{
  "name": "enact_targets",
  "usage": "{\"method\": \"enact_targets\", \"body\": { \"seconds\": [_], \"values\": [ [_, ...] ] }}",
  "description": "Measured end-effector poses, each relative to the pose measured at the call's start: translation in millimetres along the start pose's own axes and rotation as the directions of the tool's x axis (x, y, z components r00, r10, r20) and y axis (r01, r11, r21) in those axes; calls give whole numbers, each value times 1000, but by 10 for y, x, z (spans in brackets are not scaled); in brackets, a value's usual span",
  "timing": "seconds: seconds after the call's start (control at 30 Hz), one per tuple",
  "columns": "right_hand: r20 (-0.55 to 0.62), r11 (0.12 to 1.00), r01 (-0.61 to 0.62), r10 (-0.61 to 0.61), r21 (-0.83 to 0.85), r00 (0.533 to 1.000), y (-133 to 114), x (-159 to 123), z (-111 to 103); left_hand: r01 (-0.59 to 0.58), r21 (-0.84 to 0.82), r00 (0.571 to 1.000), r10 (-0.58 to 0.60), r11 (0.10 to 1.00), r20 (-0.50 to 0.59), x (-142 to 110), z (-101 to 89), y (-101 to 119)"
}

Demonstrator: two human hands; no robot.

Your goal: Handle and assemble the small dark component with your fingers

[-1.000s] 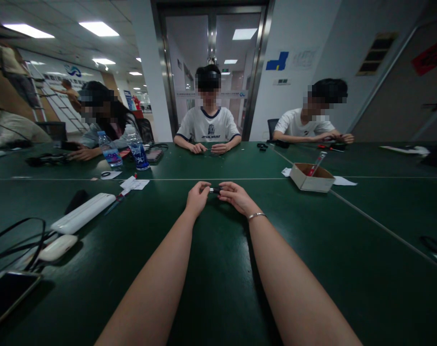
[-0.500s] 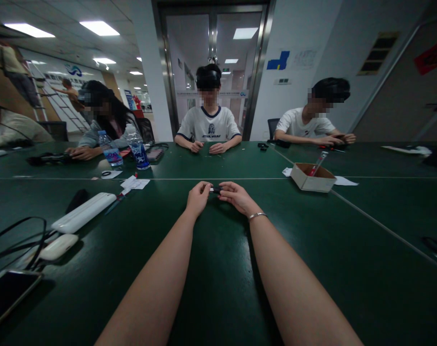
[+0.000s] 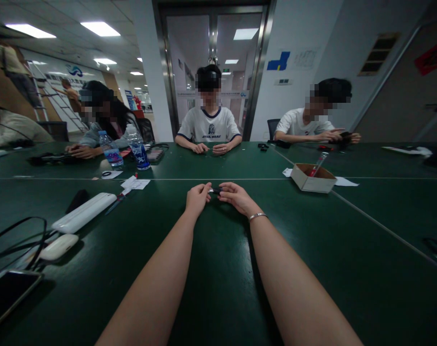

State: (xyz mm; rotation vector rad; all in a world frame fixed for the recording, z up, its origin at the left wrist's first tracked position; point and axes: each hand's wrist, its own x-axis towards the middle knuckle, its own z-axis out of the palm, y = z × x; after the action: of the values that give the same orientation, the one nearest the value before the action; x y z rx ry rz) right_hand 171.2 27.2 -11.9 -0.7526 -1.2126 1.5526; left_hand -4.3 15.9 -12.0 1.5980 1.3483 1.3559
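Observation:
Between my two hands is a small black stick with a silver end (image 3: 214,191), lying sideways just above the green table (image 3: 218,250). The fingertips of my left hand (image 3: 197,199) pinch its silver end. My right hand (image 3: 238,198), with a bracelet (image 3: 257,216) at the wrist, pinches the black end between thumb and fingers. Both ends are partly hidden by the fingers, and the stick is too small to tell its exact kind.
To the left lie a long white device (image 3: 84,212), a white oval case (image 3: 59,247), cables and a phone (image 3: 12,293). Two bottles (image 3: 141,156) stand farther back. An open box (image 3: 314,182) sits at right. Several people sit around the table; one opposite (image 3: 209,125) rests both hands on it.
My hands stay almost in place, and the stick tilts slightly, its black end a little lower. The person at right has raised a hand over a dark object.

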Motion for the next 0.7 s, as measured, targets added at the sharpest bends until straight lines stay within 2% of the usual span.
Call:
{"method": "enact_targets", "body": {
  "seconds": [0.23, 0.3, 0.37, 0.4, 0.47, 0.53, 0.57, 0.63, 0.7],
  "values": [
    [-12, 999, 18, -19, -41, 1000, 36, 22, -11, 20, -173, 999, -11, 985, 52, 28, 40, 7],
    [-19, 990, 46, -49, -134, 999, 70, 41, 10, 3, -196, 999, 8, 981, 52, 46, 36, -17],
    [-41, 937, 97, -118, -334, 992, 111, 56, 64, -29, -172, 998, 39, 985, 54, 66, 27, -66],
    [-46, 874, 122, -163, -471, 986, 130, 59, 103, -55, -130, 997, 63, 990, 54, 75, 25, -96],
    [-20, 651, 155, -252, -743, 968, 162, 49, 199, -109, -17, 993, 110, 994, 45, 87, 30, -150],
    [49, 396, 171, -299, -902, 953, 177, 16, 295, -115, 70, 993, 113, 991, 34, 83, 54, -168],
    [77, 302, 173, -304, -938, 950, 176, -11, 337, -93, 80, 995, 91, 992, 26, 74, 68, -158],
    [89, 212, 154, -289, -965, 953, 142, -88, 406, -12, 43, 1000, 11, 999, 26, 39, 87, -101],
    [78, 205, 127, -230, -971, 970, 32, -223, 475, 86, -21, 995, -84, 996, 59, -25, 59, -16]
  ]
}}
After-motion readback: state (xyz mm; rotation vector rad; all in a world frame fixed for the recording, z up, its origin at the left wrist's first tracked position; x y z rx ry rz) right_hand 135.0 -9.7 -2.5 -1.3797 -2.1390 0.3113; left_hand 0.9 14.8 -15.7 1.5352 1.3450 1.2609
